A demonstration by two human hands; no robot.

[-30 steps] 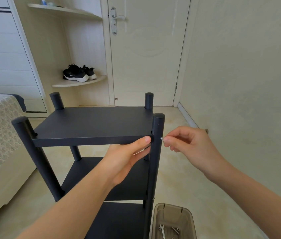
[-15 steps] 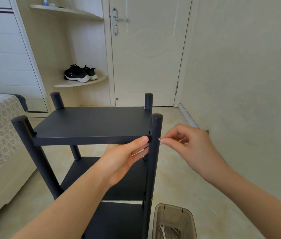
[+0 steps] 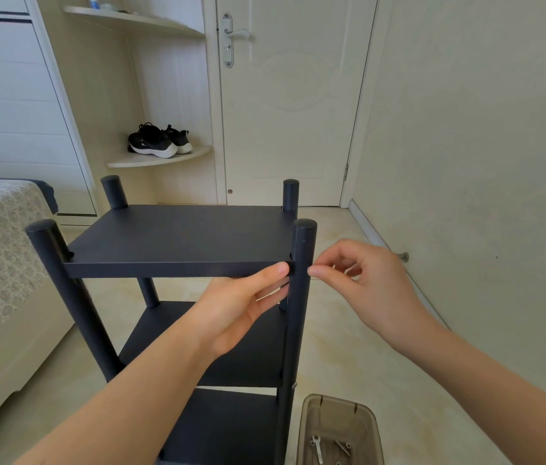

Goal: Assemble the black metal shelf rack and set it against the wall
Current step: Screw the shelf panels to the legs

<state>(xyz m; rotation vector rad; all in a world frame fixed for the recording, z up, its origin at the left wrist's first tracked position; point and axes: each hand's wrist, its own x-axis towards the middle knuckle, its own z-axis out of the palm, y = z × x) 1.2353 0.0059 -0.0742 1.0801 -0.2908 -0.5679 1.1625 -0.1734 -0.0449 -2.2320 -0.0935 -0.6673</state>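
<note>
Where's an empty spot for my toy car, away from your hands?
The top shelf is bare across its back and left side. The floor between the rack and the wall, beyond the tray, is bare too. It's crowded at the front right post, where the left hand and right hand meet.

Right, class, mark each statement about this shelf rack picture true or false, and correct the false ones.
1. The left hand grips the top shelf beside the near right post. True.
2. Fingertips of the right hand are at that post. True.
3. The plastic box is empty. False: the plastic box holds small metal tools.
4. The shoes sit on the top shelf. False: the shoes sit on a corner shelf by the door.
5. The door stands open. False: it is shut.
</note>
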